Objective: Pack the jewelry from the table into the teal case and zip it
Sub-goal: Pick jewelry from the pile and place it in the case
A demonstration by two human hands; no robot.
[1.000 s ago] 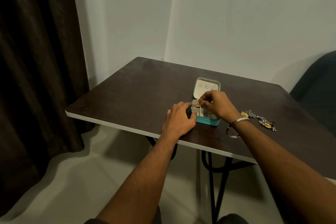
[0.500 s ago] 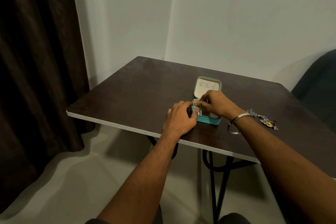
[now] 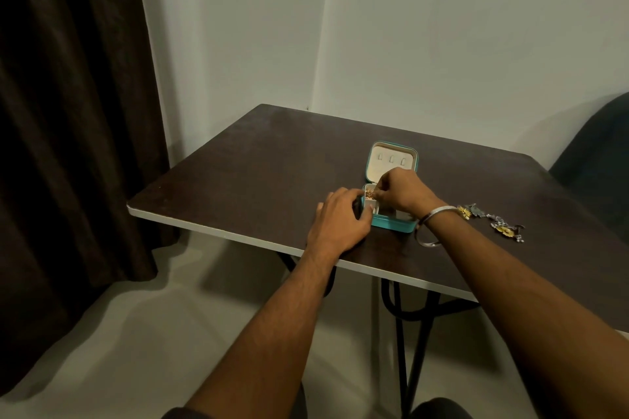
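The teal case stands open near the table's front edge, its cream-lined lid upright behind it. My left hand rests against the case's left side, fingers curled on its corner. My right hand hovers over the case's left compartments, fingertips pinched on a small gold piece of jewelry. A silver and yellow flower necklace lies on the table right of my right wrist, which wears a metal bangle.
The dark table has a pale front edge and black metal legs. A dark curtain hangs at the left. A dark chair back stands at the far right, against the white wall.
My right hand has shifted slightly left over the case's left compartments with the gold piece. My left hand stays on the case's side.
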